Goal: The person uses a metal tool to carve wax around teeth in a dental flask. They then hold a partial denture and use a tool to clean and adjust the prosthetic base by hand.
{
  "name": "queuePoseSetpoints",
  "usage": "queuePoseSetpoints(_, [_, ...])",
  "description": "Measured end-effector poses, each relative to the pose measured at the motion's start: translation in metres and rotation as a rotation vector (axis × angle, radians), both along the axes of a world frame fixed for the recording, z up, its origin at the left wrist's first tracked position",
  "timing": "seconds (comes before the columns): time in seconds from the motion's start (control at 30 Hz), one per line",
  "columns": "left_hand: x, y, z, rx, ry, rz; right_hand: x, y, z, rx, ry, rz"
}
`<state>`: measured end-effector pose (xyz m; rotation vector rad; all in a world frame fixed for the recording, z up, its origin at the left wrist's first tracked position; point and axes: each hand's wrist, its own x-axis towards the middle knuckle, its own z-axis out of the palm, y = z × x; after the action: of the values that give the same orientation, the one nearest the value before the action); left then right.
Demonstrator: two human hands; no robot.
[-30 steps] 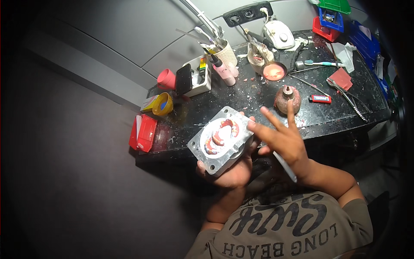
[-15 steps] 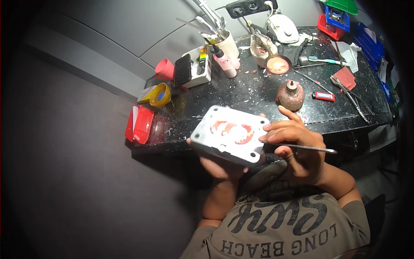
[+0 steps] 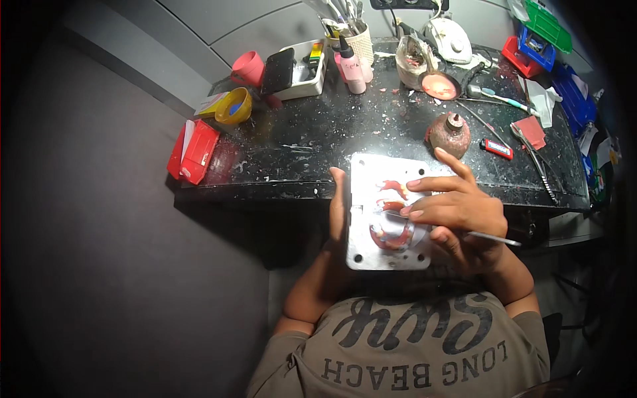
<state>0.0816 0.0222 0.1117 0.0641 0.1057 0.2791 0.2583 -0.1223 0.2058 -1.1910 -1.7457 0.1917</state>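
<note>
A white, box-like dental flask half (image 3: 359, 247) with dark corner holes is tilted toward me above the bench's front edge. Pink denture pieces with pale teeth (image 3: 391, 240) sit in its white face. My left hand (image 3: 338, 207) grips the flask along its left side, most fingers hidden beneath or behind it. My right hand (image 3: 464, 211) is closed around a slim metal hand tool (image 3: 496, 238), whose handle sticks out past the palm to the right. Its fingertips lie over the flask's right half, by the pink pieces; the tool's working tip is hard to make out there.
On the black bench (image 3: 285, 156) stand a round spirit burner (image 3: 449, 137), a red lighter (image 3: 497, 148), a pan of pink material (image 3: 438, 86) and a pink bottle (image 3: 352, 71). A yellow bowl (image 3: 233, 111) and red box (image 3: 199, 154) are at left; tweezers (image 3: 535, 156) at right.
My left hand has turned the flask from slanting to nearly upright in view and brought it closer to me. My right fingers have moved over its face. The view has shifted slightly.
</note>
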Motion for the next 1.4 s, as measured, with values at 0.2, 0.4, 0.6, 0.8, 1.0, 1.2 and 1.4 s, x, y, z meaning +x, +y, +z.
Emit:
queuePoseSetpoints(0.2, [0.001,-0.013,0.014,-0.078,0.141,-0.057,-0.021,0.005,-0.015,0.118,-0.09,-0.051])
queuePoseSetpoints(0.4, [0.006,-0.02,0.011,-0.007,-0.037,-0.038,-0.028,0.01,-0.017,0.124,-0.076,-0.079])
queuePoseSetpoints(0.6, [0.008,-0.018,0.017,0.113,0.104,-0.042,-0.023,0.014,-0.019,0.139,-0.068,-0.058])
queuePoseSetpoints(0.8, [0.008,-0.018,0.004,-0.029,-0.116,-0.077,-0.003,0.019,-0.03,0.157,-0.155,0.047])
queuePoseSetpoints(1.0, [0.009,-0.023,0.021,0.102,0.16,-0.101,0.009,0.02,-0.027,0.266,-0.377,0.175])
queuePoseSetpoints(1.2, [0.009,-0.025,0.012,-0.014,0.084,-0.153,0.021,0.014,-0.013,0.289,-0.554,0.264])
queuePoseSetpoints(1.4, [0.01,-0.034,0.027,0.041,0.219,-0.242,0.034,0.011,0.009,0.298,-0.659,0.405])
